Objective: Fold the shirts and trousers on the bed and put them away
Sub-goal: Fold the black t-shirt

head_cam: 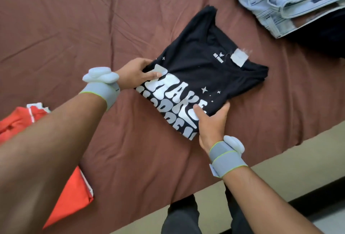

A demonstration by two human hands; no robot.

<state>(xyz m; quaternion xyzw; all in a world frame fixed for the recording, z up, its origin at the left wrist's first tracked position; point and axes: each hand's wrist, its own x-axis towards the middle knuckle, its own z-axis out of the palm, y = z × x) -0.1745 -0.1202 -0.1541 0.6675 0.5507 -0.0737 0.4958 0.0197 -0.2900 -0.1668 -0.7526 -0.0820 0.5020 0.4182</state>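
Observation:
A folded black T-shirt (209,73) with big white lettering lies in the middle of the bed, a white label near its collar. My left hand (137,73) grips its left edge, thumb on top and fingers tucked beneath. My right hand (212,122) grips the near right edge the same way, thumb pressed on the print. Both wrists wear grey bands with pale sensor pods.
The bed has a reddish-brown sheet (93,28). Folded light-blue jeans (291,0) lie stacked at the top right over a dark garment (324,36). A red garment (72,194) lies at the left under my forearm. The bed's edge and beige floor (291,176) run along the lower right.

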